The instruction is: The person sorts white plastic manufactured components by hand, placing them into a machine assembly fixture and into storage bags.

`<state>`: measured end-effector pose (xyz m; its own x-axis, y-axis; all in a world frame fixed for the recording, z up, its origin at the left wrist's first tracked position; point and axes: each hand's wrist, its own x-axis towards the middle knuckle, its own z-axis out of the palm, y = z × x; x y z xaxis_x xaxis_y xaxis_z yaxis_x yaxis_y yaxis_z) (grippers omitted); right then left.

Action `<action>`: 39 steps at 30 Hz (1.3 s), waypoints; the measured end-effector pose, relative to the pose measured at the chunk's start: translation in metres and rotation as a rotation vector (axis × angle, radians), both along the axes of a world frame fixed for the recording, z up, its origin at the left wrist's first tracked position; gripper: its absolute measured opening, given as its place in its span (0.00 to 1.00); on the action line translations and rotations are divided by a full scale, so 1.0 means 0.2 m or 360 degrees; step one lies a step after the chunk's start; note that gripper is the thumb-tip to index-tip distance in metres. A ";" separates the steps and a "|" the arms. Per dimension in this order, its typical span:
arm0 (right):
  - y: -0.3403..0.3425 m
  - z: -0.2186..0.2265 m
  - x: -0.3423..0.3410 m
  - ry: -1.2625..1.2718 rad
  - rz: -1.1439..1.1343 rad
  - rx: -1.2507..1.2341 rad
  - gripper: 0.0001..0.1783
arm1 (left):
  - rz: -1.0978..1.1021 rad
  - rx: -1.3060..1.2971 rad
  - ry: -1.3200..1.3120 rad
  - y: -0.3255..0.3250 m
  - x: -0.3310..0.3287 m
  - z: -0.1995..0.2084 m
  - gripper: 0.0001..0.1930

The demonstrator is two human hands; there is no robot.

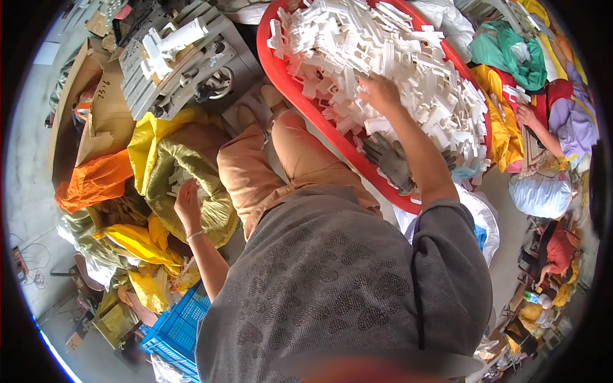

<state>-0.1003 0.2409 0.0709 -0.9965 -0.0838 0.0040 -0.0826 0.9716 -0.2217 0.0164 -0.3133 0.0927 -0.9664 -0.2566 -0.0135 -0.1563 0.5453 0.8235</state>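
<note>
My right hand reaches over a heap of white plastic parts in a long red tub. Its fingers are bent and a little apart at the top of the heap, and no part shows clearly in them. My left hand hangs above an olive-green sack with its mouth open. Those fingers are stretched out, with nothing visible in them. Some white pieces lie inside the sack. Grey work gloves rest on the near end of the heap.
At the far left stands a grey metal machine with white parts on top. A cardboard box, orange cloth, yellow sacks and a blue crate line my left. On the right another person's hand holds a white part.
</note>
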 end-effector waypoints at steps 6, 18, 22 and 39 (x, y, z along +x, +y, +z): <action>0.20 0.21 0.08 0.0237 0.0035 -0.1046 0.08 | 0.0078 0.0036 -0.0077 -0.01 0.05 -0.06 0.11; 0.20 0.11 0.40 0.0046 -0.0434 0.0241 0.07 | 0.0024 0.0063 -0.0078 0.01 -0.04 -0.05 0.12; -0.13 -0.04 0.43 -0.0184 -0.0392 0.0441 0.26 | 0.0009 -0.0027 -0.0008 0.07 -0.05 0.01 0.11; -0.19 -0.02 0.32 -0.0451 -0.0595 0.0516 0.38 | 0.0036 -0.0255 0.0906 0.29 -0.47 0.77 0.06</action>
